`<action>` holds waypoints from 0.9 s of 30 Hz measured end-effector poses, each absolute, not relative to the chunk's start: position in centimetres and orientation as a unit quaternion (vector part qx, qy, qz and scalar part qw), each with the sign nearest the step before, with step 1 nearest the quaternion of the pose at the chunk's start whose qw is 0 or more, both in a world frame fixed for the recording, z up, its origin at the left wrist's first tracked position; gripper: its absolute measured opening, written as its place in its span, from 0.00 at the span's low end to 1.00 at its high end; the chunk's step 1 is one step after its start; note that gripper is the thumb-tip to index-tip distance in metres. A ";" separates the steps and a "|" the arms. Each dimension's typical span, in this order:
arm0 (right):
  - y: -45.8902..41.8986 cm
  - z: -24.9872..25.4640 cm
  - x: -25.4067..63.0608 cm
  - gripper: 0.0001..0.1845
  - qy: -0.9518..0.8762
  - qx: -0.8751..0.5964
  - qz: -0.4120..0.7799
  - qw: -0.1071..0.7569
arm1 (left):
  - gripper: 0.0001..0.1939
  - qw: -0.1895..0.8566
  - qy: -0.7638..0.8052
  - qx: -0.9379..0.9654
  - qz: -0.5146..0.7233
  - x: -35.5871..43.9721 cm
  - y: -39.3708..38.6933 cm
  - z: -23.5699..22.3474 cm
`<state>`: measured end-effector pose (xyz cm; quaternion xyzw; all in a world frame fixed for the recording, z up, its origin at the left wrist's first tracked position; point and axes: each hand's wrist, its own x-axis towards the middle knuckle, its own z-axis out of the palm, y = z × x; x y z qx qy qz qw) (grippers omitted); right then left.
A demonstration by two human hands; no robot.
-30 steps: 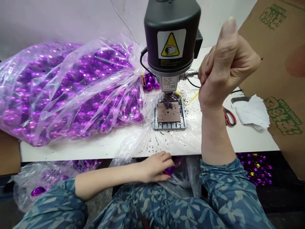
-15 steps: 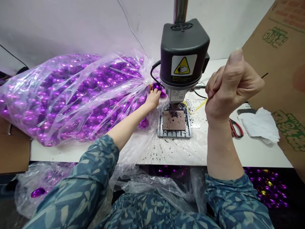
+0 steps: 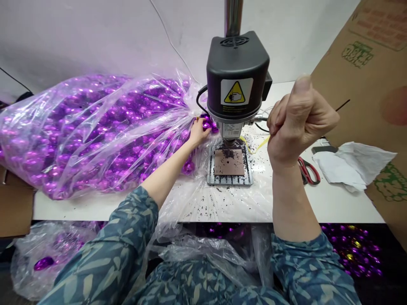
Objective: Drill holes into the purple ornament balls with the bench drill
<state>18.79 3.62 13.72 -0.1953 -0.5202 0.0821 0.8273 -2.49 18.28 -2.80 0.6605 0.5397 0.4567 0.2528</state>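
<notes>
The left hand (image 3: 199, 129) reaches to the purple balls (image 3: 210, 123) at the gathered neck of a big clear bag (image 3: 95, 135); its grip is partly bent at the nearest balls, the thumb on the near side, and I cannot tell whether it is closed on one; the right hand (image 3: 294, 123) is raised beside the drill press (image 3: 238, 78), its grip a tight fist around the end of the handle (image 3: 261, 119), thumb uppermost.

The bag, full of shiny purple balls, lies on the white counter (image 3: 343, 207) to the left of the drill press; more such balls sit loose between its neck and the drill press; below the drill head is a brown board (image 3: 229, 168) with a small hole, lying on the slotted metal base (image 3: 230, 182); dark shavings (image 3: 203, 203) are scattered over the board and the counter around it; a yellow strip (image 3: 262, 145) lies behind and to the right of the base.

Right of the right forearm are red-handled scissors (image 3: 310, 171) and crumpled white paper (image 3: 341, 169); a large cardboard box (image 3: 359, 97) stands at the far right; further purple balls, a few of them gold, show below the counter's edge.
</notes>
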 end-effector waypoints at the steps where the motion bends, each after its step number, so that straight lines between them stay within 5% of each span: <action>1: 3.6 13.7 18.8 0.35 -0.518 -0.197 0.081 0.829 | 0.16 0.282 0.550 0.634 0.465 -2.7 17.5 -2.4; 9: 3.2 13.9 18.5 0.37 -0.509 -0.238 0.079 0.824 | 0.22 0.571 0.460 0.461 0.500 -3.4 8.7 -0.8; 14: 3.7 13.8 18.4 0.39 -0.507 -0.240 0.066 0.825 | 0.32 0.555 0.412 0.529 0.492 -2.2 6.4 -3.2; 27: 3.1 13.7 18.6 0.38 -0.514 -0.247 0.075 0.818 | 0.35 0.536 0.378 0.589 0.472 0.7 5.6 -5.7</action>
